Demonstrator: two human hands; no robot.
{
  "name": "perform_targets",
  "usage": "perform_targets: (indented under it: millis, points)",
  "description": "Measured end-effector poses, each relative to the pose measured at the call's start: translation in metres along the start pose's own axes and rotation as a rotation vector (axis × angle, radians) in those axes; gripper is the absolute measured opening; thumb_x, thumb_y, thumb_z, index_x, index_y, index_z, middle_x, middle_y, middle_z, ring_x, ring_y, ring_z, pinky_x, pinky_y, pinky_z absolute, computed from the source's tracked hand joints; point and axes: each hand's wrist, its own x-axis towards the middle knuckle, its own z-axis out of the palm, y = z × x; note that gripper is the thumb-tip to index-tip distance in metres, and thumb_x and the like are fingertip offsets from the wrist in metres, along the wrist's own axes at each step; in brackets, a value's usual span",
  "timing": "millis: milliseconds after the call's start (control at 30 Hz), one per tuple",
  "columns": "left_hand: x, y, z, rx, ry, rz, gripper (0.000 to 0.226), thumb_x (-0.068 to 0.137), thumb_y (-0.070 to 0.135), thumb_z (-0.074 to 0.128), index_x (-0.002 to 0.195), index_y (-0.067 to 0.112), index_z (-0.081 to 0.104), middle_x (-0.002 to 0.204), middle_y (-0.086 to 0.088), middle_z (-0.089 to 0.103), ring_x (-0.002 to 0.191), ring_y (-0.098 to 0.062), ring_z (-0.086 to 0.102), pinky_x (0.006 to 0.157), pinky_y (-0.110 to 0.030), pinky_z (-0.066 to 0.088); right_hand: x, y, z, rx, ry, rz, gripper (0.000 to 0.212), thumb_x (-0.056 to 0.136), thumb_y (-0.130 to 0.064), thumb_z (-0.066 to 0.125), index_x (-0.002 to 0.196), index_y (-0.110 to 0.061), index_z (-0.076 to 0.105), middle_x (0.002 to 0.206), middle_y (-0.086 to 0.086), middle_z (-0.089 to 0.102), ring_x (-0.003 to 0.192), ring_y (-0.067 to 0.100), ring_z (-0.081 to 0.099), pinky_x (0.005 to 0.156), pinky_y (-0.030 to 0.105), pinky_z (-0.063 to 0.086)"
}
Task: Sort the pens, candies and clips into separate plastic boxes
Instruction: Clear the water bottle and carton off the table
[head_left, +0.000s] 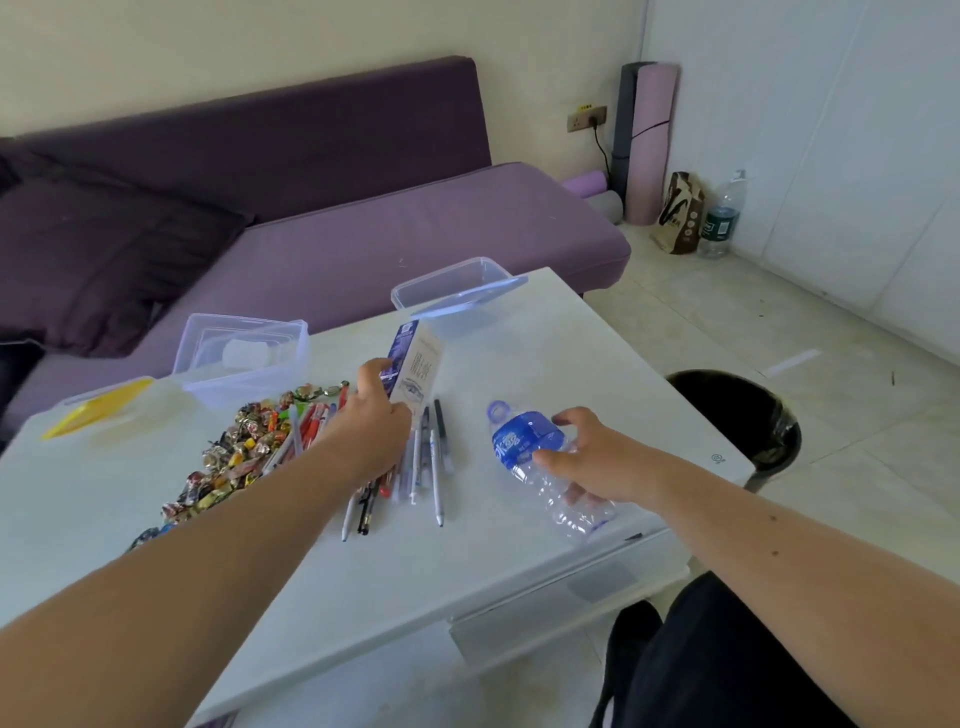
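A pile of wrapped candies (228, 457) lies on the white table (545, 353), with several pens (434, 467) spread to its right. My left hand (371, 421) reaches over the pens and grips a tall blue-and-white carton (413, 366), which stands tilted. My right hand (597, 457) grips a crumpled empty water bottle (524, 441) with a blue label, lying on its side. Three clear plastic boxes stand at the table's far side: one with a blue lid (457, 286), a middle one (239, 348), and one with a yellow lid (98, 408). Clips are not visible.
A purple sofa (389, 228) runs behind the table. A black waste bin (748, 410) stands on the floor right of the table. Rolled mats, a paper bag (680, 213) and a large bottle stand in the far corner.
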Motion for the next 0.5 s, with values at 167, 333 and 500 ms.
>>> perform_targets:
  millis: [167, 333, 500]
  points:
    - [-0.016, 0.024, 0.007, 0.011, -0.149, 0.14, 0.048, 0.099, 0.03, 0.036, 0.135, 0.054, 0.016, 0.119, -0.001, 0.052, 0.084, -0.02, 0.063, 0.069, -0.043, 0.06, -0.011, -0.005, -0.024, 0.452, 0.179, 0.018, 0.039, 0.1, -0.035, 0.062, 0.133, -0.032, 0.041, 0.107, 0.009, 0.069, 0.067, 0.02, 0.07, 0.06, 0.032, 0.052]
    - [-0.015, 0.061, 0.037, -0.021, -0.227, 0.265, 0.047, 0.101, 0.032, 0.036, 0.136, 0.056, 0.016, 0.12, 0.004, 0.056, 0.09, -0.017, 0.062, 0.065, -0.033, 0.051, -0.035, 0.027, -0.079, 1.088, 0.252, 0.12, 0.01, 0.099, -0.022, 0.058, 0.108, -0.016, 0.061, 0.089, 0.008, 0.063, 0.062, 0.02, 0.061, 0.063, 0.031, 0.053]
    - [-0.014, 0.099, 0.074, -0.115, -0.347, 0.353, 0.046, 0.103, 0.036, 0.039, 0.132, 0.065, 0.018, 0.117, 0.013, 0.05, 0.085, -0.014, 0.059, 0.046, -0.018, 0.048, -0.046, 0.072, -0.106, 1.363, 0.332, 0.203, 0.016, 0.101, -0.012, 0.055, 0.103, -0.014, 0.071, 0.07, 0.0, 0.066, 0.048, 0.01, 0.056, 0.042, 0.02, 0.047]
